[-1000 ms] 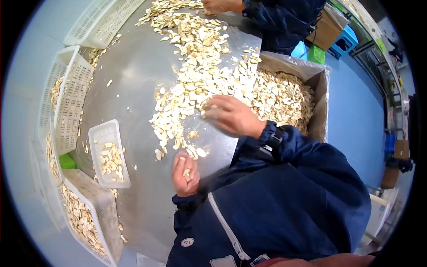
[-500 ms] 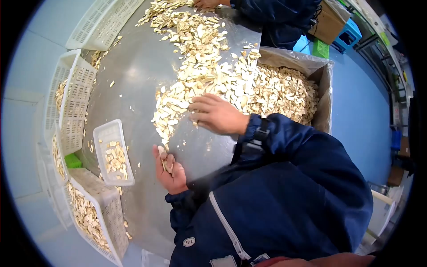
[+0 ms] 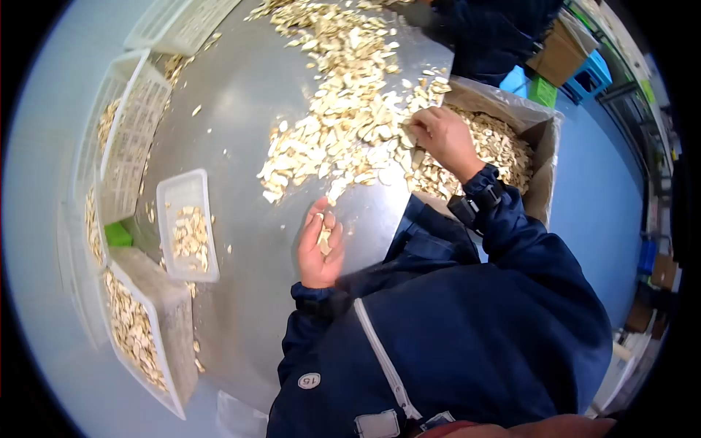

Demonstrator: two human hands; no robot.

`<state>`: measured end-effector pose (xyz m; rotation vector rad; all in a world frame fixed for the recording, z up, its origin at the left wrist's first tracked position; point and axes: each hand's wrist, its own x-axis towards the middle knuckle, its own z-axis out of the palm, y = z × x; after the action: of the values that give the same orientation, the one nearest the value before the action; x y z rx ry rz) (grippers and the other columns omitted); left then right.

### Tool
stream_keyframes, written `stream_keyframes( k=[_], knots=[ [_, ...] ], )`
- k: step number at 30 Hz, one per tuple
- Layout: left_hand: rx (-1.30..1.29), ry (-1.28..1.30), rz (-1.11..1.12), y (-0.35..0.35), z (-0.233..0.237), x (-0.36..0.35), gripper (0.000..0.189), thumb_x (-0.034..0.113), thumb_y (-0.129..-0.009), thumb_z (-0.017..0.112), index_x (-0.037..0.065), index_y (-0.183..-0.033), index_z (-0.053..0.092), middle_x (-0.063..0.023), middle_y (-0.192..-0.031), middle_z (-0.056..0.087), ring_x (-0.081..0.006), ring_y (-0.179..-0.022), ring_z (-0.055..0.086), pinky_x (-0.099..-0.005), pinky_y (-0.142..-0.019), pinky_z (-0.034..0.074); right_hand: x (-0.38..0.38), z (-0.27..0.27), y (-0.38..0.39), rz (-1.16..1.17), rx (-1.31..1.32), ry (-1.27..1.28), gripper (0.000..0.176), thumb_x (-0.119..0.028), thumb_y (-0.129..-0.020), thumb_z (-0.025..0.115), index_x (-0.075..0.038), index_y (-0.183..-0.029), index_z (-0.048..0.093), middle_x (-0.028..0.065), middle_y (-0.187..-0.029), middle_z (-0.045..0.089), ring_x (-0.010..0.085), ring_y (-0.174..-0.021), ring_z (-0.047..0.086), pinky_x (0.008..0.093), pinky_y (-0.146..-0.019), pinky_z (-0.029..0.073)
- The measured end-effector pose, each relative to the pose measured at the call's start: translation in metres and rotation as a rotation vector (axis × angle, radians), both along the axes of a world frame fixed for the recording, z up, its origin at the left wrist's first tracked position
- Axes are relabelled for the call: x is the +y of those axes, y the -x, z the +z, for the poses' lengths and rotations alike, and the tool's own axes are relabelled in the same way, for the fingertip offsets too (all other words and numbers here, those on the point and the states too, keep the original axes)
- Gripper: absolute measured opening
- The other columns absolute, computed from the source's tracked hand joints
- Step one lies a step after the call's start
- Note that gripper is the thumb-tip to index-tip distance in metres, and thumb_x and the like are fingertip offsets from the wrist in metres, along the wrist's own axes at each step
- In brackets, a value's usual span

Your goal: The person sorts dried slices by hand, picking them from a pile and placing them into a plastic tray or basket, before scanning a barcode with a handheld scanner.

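Pale dried slices (image 3: 350,95) lie spread in a heap over the metal table (image 3: 241,146). Just below the heap's near edge, my left hand (image 3: 320,252) is curled around a few slices, palm up. My right hand (image 3: 444,139) is over the table's right edge, where the heap meets the lined box (image 3: 544,171) full of slices. Its fingers are bent down and pressed together; what they hold, if anything, is hidden beneath them. A small white tray (image 3: 213,252) with some slices stands left of my left hand.
White perforated baskets (image 3: 135,157) with slices line the table's left side, with a green object (image 3: 118,234) between two of them. Another person's dark sleeve (image 3: 485,36) is at the top. A blue stool (image 3: 590,77) and a cardboard box (image 3: 558,55) stand beyond the lined box.
My right hand has moved right and up from the heap to the box's edge, its fingers now more bent. My left hand has shifted right and slightly up, keeping its slices. The view has shifted.
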<state>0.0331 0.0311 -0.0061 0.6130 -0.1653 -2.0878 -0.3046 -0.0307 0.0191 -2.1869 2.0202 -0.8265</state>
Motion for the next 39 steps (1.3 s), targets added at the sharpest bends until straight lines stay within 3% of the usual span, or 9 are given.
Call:
stream_keyframes(
  k=[6, 10, 13, 17, 22, 27, 29, 36, 39],
  knots=[
    [-0.056, 0.037, 0.061, -0.05, -0.002, 0.043, 0.032, 0.017, -0.113, 0.043, 0.006, -0.142, 0.049, -0.004, -0.095, 0.052, -0.0108, -0.066, 0.045, -0.0197, -0.038, 0.034, 0.0, 0.026, -0.02, -0.07, -0.23, -0.133, 0.016, -0.021, -0.099, 0.066, -0.006, -0.106, 0.068, 0.0196, -0.094, 0.074, 0.0406, -0.084, 0.071, 0.0471, -0.076, 0.055],
    [0.164, 0.023, 0.056, -0.067, -0.014, 0.052, 0.03, 0.016, -0.113, 0.041, 0.004, -0.139, 0.052, -0.0043, -0.092, 0.05, -0.0104, -0.063, 0.045, -0.0188, -0.037, 0.033, -0.016, 0.035, -0.07, 0.22, -0.235, -0.348, 0.022, -0.019, -0.098, 0.066, -0.006, -0.115, 0.07, 0.0195, -0.098, 0.075, 0.0386, -0.088, 0.073, 0.0454, -0.079, 0.056],
    [0.064, 0.012, 0.032, -0.063, -0.01, 0.043, 0.029, 0.016, -0.114, 0.04, 0.004, -0.137, 0.053, -0.0047, -0.091, 0.049, -0.0094, -0.062, 0.045, -0.0193, -0.036, 0.033, -0.036, 0.032, -0.14, 0.621, -0.145, -0.443, 0.031, -0.017, -0.094, 0.066, -0.009, -0.124, 0.07, 0.0214, -0.099, 0.075, 0.0401, -0.091, 0.072, 0.0473, -0.082, 0.056],
    [0.07, 0.07, -0.003, -0.067, -0.016, 0.041, 0.03, 0.019, -0.114, 0.042, 0.005, -0.138, 0.053, -0.0031, -0.093, 0.05, -0.0083, -0.061, 0.045, -0.02, -0.036, 0.032, -0.027, 0.08, -0.248, 0.811, -0.831, -0.265, 0.05, -0.013, -0.098, 0.066, -0.012, -0.147, 0.056, 0.0208, -0.119, 0.071, 0.0399, -0.102, 0.071, 0.0444, -0.087, 0.057],
    [0.007, 0.057, 0.035, -0.066, -0.016, 0.044, 0.029, 0.02, -0.113, 0.044, 0.007, -0.138, 0.053, -0.002, -0.09, 0.051, -0.0081, -0.057, 0.044, -0.0199, -0.035, 0.031, -0.022, 0.055, -0.244, 0.911, -0.346, -0.008, 0.055, -0.014, -0.097, 0.068, -0.014, -0.15, 0.053, 0.0165, -0.138, 0.063, 0.0382, -0.122, 0.063, 0.0452, -0.101, 0.054],
    [0.076, 0.09, 0.004, -0.068, -0.018, 0.044, 0.029, 0.019, -0.113, 0.043, 0.006, -0.137, 0.053, -0.0032, -0.092, 0.051, -0.0086, -0.06, 0.045, -0.0195, -0.035, 0.032, 0.023, 0.013, -0.148, 0.823, -0.008, 0.112, 0.05, -0.019, -0.096, 0.072, -0.017, -0.145, 0.059, 0.0127, -0.14, 0.062, 0.0318, -0.13, 0.06, 0.0453, -0.11, 0.048],
    [0.106, 0.094, -0.011, -0.066, -0.016, 0.042, 0.029, 0.018, -0.113, 0.042, 0.005, -0.136, 0.052, -0.0033, -0.092, 0.051, -0.0086, -0.061, 0.045, -0.0197, -0.035, 0.032, 0.041, 0.002, -0.109, 0.715, 0.004, 0.066, 0.038, -0.019, -0.092, 0.077, -0.017, -0.129, 0.069, 0.0073, -0.137, 0.065, 0.0293, -0.134, 0.058, 0.0451, -0.114, 0.044],
    [0.15, 0.039, -0.015, -0.064, -0.014, 0.037, 0.029, 0.016, -0.115, 0.036, 0.003, -0.136, 0.05, -0.0036, -0.088, 0.046, -0.0098, -0.061, 0.044, -0.0203, -0.034, 0.034, 0.044, -0.01, 0.014, -0.046, 0.12, 0.233, 0.026, -0.006, -0.087, 0.077, -0.014, -0.112, 0.077, 0.007, -0.122, 0.073, 0.0313, -0.122, 0.063, 0.0453, -0.103, 0.05],
    [0.116, 0.012, 0.007, -0.063, -0.01, 0.037, 0.031, 0.017, -0.115, 0.035, 0.001, -0.138, 0.05, -0.0037, -0.086, 0.044, -0.0104, -0.061, 0.044, -0.0206, -0.034, 0.035, 0.024, -0.006, 0.003, 0.048, -0.006, 0.232, 0.03, -0.009, -0.087, 0.078, -0.015, -0.116, 0.076, 0.0078, -0.124, 0.071, 0.0328, -0.121, 0.063, 0.0449, -0.103, 0.05]
  ],
)
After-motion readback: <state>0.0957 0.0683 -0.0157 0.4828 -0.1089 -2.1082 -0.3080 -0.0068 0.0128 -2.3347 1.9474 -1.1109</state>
